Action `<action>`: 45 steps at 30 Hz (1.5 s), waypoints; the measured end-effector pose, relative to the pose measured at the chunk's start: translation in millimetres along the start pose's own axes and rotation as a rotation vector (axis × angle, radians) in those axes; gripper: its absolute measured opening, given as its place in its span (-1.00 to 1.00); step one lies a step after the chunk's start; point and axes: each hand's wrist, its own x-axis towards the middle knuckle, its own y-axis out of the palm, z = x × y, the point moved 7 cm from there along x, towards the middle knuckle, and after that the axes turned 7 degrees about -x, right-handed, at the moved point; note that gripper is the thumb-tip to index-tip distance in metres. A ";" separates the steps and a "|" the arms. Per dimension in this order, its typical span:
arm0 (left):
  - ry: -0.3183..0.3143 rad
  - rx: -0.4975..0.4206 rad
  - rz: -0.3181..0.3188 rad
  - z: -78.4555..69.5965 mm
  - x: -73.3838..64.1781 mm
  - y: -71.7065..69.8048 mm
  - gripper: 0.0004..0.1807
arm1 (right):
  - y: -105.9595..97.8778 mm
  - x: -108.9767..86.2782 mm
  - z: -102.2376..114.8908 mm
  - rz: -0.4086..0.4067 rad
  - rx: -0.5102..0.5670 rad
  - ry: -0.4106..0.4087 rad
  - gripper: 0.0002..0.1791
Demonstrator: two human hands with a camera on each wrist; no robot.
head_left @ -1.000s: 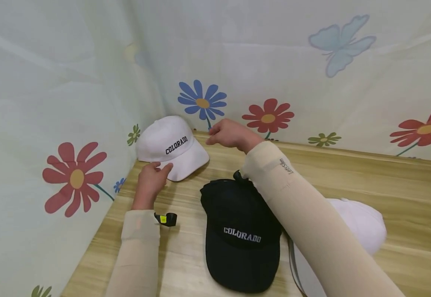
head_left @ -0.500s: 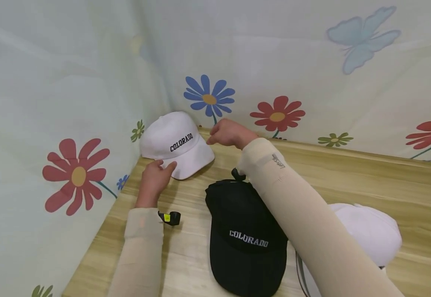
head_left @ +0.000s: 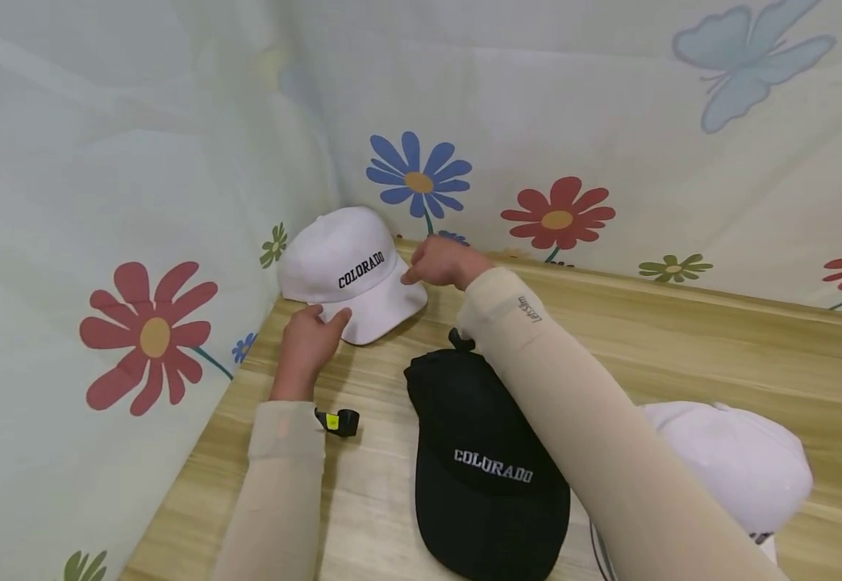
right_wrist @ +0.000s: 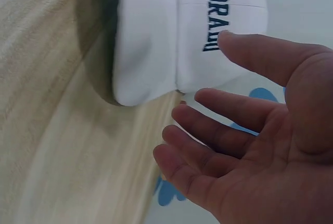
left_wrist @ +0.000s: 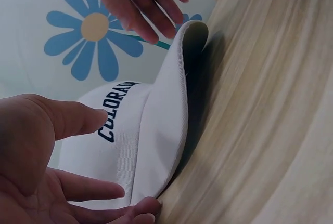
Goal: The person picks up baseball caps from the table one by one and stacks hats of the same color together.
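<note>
A white baseball cap [head_left: 341, 250] lettered COLORADO sits in the far left corner of the wooden table, brim toward the front right. At the brim's near left side is my left hand [head_left: 312, 339], its thumb and fingers spread apart; the left wrist view shows fingertips [left_wrist: 145, 206] right at the brim's edge. My right hand [head_left: 443, 262] hovers beside the brim's right side. In the right wrist view its fingers [right_wrist: 208, 130] are loosely extended, with nothing held. A black COLORADO cap [head_left: 486, 484] lies nearer, partly under the right forearm in view.
A second white cap [head_left: 733, 460] lies at the right, partly hidden by the right forearm. Flower-printed curtains [head_left: 573, 105] rise along the back and left of the table [head_left: 682, 347].
My right hand has come in leftward to the white cap's brim. The left hand stays close at the brim's other side. The whole view has shifted slightly, with the caps staying in place.
</note>
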 end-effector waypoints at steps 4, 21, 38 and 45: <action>0.011 0.000 0.000 2.8 -0.7 3.4 -0.22 | 12.8 7.8 -0.7 0.018 -0.005 0.003 -0.51; 0.036 -0.080 -0.047 1.0 6.8 0.7 -0.23 | 30.6 24.7 3.3 0.030 -0.024 -0.045 -0.28; -0.090 -0.627 -0.096 14.9 11.5 1.4 -0.24 | 25.7 15.5 -21.6 -0.047 0.264 0.163 -0.68; -0.113 -0.625 -0.157 17.6 12.0 -7.4 -0.30 | 26.7 8.1 -14.1 0.041 0.382 0.168 -0.55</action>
